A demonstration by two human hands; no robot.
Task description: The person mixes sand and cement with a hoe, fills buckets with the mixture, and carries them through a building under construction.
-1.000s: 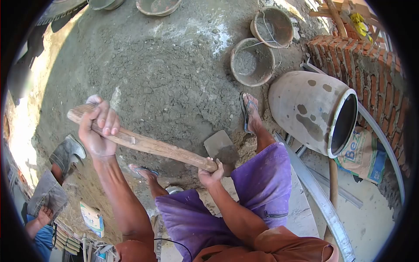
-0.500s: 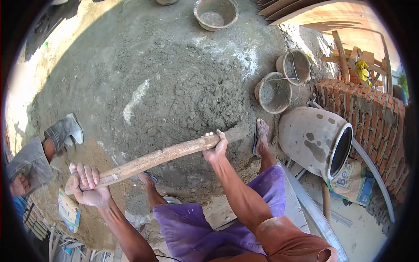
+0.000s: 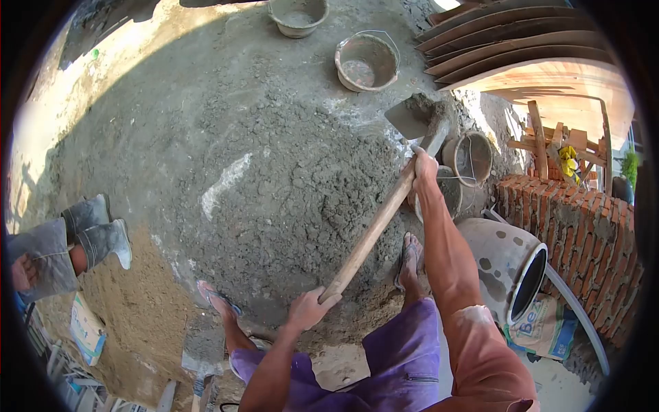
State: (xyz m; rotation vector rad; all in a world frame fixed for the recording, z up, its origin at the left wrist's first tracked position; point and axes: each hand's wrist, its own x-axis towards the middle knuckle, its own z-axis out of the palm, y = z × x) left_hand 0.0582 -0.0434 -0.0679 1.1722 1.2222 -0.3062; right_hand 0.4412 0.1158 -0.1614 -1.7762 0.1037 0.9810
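Observation:
A hoe (image 3: 374,237) with a long wooden handle slants up to the right across the view. My left hand (image 3: 310,310) is closed round the handle's lower end. Near the head of the hoe, my right hand (image 3: 424,167) is wrapped round the handle. The broad metal hoe blade (image 3: 408,121), smeared with grey mortar, is raised beyond the heap of wet mortar (image 3: 295,185). Below the blade and partly hidden by my right arm stands a bucket (image 3: 449,189); another bucket (image 3: 473,159) is just behind it.
Two more buckets (image 3: 368,63) stand at the far side. To the right are a large drum (image 3: 491,257), a brick wall (image 3: 570,233), stacked curved boards (image 3: 522,41) and a cement bag (image 3: 546,329). A person in rubber boots (image 3: 103,244) is at the left, near a shovel (image 3: 199,364).
The hoe has swung from low and nearly level to a steep slant, its blade now up at the right. My left hand moved right and closed; my right hand moved up and right.

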